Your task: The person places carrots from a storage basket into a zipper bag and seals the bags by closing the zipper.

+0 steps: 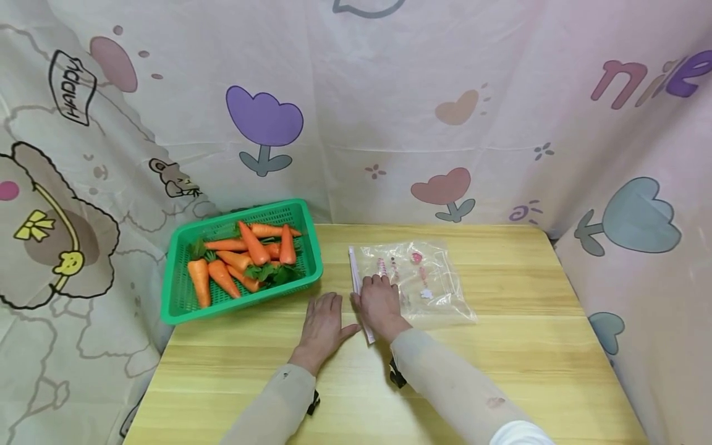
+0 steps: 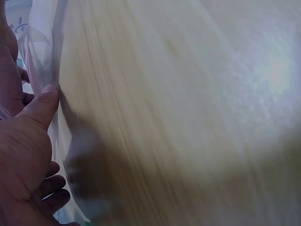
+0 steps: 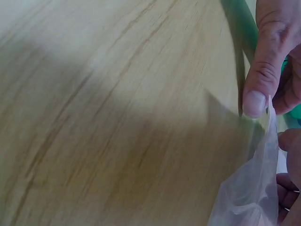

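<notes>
A clear plastic bag (image 1: 445, 296) with a white strip along its left edge and small pink prints lies flat on the wooden table. My right hand (image 1: 381, 306) grips the bag at that strip, fingers curled and thumb at the edge. My left hand (image 1: 321, 327) rests just left of it, fingers extended on the table. Its thumb reaches the strip's edge, as the left hand (image 3: 265, 70) in the right wrist view also shows. In the left wrist view the left hand (image 2: 28, 155) has its thumb against the bag (image 2: 40, 52). The right fingertips are partly hidden.
A green plastic basket (image 1: 169, 278) stands at the table's back left, holding several orange carrots (image 1: 254, 244) and some green leaves (image 1: 280, 275). Behind the wooden table (image 1: 500, 371) hangs a printed cloth (image 1: 356, 111), which also covers both sides.
</notes>
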A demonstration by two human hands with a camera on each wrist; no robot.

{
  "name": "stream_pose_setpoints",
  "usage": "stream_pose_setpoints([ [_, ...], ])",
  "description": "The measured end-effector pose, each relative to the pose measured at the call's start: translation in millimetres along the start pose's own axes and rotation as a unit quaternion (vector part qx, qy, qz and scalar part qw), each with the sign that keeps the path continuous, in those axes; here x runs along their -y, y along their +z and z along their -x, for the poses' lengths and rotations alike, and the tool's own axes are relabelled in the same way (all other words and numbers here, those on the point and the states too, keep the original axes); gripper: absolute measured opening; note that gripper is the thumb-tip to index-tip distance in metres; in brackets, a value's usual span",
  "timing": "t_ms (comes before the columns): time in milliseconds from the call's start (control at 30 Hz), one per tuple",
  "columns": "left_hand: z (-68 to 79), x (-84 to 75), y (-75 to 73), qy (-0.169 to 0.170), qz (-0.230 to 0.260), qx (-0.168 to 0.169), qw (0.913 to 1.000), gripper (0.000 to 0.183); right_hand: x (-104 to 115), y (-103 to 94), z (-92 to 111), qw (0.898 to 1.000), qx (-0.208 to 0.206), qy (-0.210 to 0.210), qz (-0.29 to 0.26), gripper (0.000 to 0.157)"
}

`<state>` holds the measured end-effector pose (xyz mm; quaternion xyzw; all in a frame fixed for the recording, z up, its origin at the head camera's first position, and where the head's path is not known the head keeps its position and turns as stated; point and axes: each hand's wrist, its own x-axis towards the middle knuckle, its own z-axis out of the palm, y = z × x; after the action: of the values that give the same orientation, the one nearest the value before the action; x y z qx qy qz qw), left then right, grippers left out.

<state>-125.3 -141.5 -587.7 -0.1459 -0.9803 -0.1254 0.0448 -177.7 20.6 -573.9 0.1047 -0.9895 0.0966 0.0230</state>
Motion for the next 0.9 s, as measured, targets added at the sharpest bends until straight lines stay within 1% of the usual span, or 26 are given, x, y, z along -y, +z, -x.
stream_pose_setpoints([
  [67, -0.8, -0.8, -0.3, 0.000, -0.002, 0.000, 1.0000, 0.087, -1, 0.4, -1, 1.000, 0.003, 0.005, 0.003, 0.050],
  [233, -2.1, -0.9, -1.6, -0.012, -0.006, 0.018, 0.9997, 0.089, -5, 1.8, -1, 1.000, 0.017, 0.013, 0.016, 0.049],
  [400, -3.0, 0.4, -1.4, -0.019, -0.016, 0.029, 0.9993, 0.090, -8, 1.0, -3, 0.999, 0.033, 0.024, 0.014, 0.045],
  [600, -2.7, -0.2, -1.2, -0.024, -0.015, 0.031, 0.9991, 0.089, -9, -1.8, -5, 0.997, 0.053, 0.059, -0.009, 0.059],
  [767, -3.3, -2.0, -2.0, -0.025, 0.003, 0.032, 0.9992, 0.088, -12, -1.8, -5, 0.995, 0.059, 0.080, -0.019, 0.054],
  [900, -7.0, -6.2, -3.3, -0.016, 0.009, 0.036, 0.9992, 0.087, -15, -2.5, -4, 0.993, 0.071, 0.091, -0.030, 0.060],
])
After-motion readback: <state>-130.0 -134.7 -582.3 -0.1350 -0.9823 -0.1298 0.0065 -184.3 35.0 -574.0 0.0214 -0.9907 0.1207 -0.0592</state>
